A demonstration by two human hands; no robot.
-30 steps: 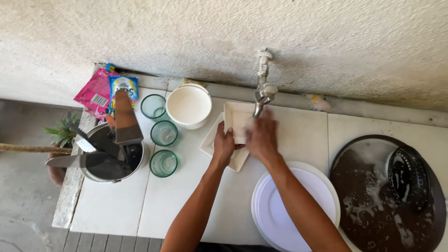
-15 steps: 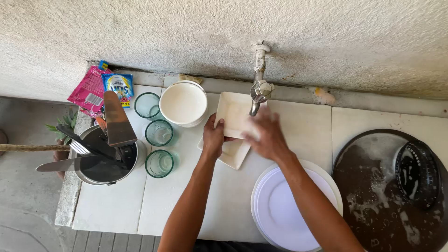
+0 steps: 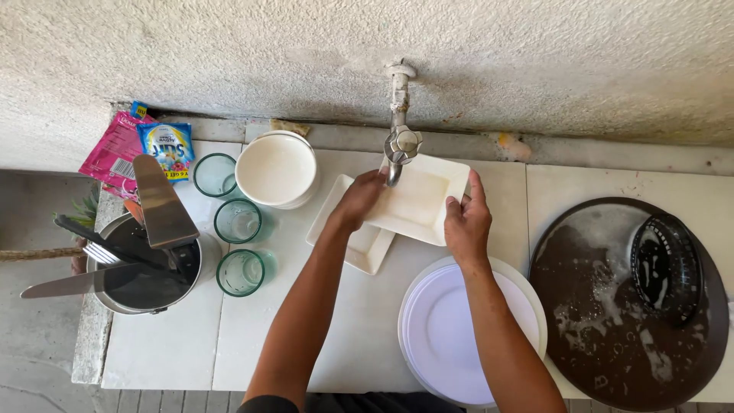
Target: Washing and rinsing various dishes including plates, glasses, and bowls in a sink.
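Both hands hold a white rectangular dish (image 3: 424, 197) under the metal tap (image 3: 400, 136) that comes out of the wall. My left hand (image 3: 358, 200) grips the dish's left edge, just below the tap's spout. My right hand (image 3: 468, 219) grips its right edge, thumb on the rim. A second white rectangular dish (image 3: 353, 241) lies flat on the white counter (image 3: 176, 344) beneath, partly covered by the held dish and my left forearm.
A stack of round white plates (image 3: 459, 336) sits at the front, a white bowl stack (image 3: 275, 170) and three green-tinted glasses (image 3: 240, 272) to the left. A steel pot (image 3: 130, 287) holds utensils at far left. A soapy dark round pan (image 3: 612, 321) lies right.
The dish has been lifted and turned flat under the tap. My right hand slid from the top of the dish to its right edge; my left hand moved up to its left edge.
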